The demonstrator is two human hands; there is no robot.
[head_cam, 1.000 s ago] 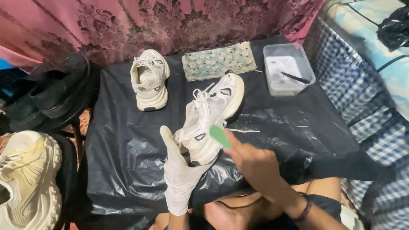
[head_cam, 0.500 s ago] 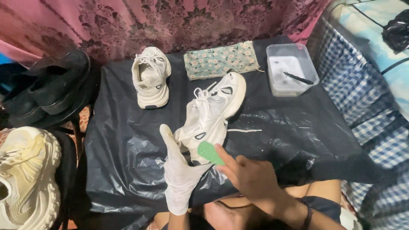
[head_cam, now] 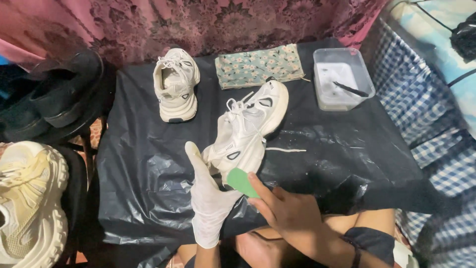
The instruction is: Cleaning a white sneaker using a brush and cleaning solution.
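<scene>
My left hand (head_cam: 210,198), in a white glove, grips the heel end of a white sneaker (head_cam: 248,131) that lies on its side on black plastic sheeting (head_cam: 144,164). My bare right hand (head_cam: 290,213) holds a green scrubbing pad (head_cam: 241,182) against the sneaker's heel. The matching white sneaker (head_cam: 175,83) stands upright at the back left of the sheeting.
A clear plastic tub (head_cam: 342,79) with a dark brush in it sits at the back right. A floral cloth (head_cam: 260,65) lies behind the sneaker. Black shoes (head_cam: 54,94) and a cream sneaker (head_cam: 27,198) rest at the left. Checked fabric (head_cam: 436,144) lies at right.
My right hand has moved the green pad down along the sneaker toward its heel. The gloved left hand stays on the shoe.
</scene>
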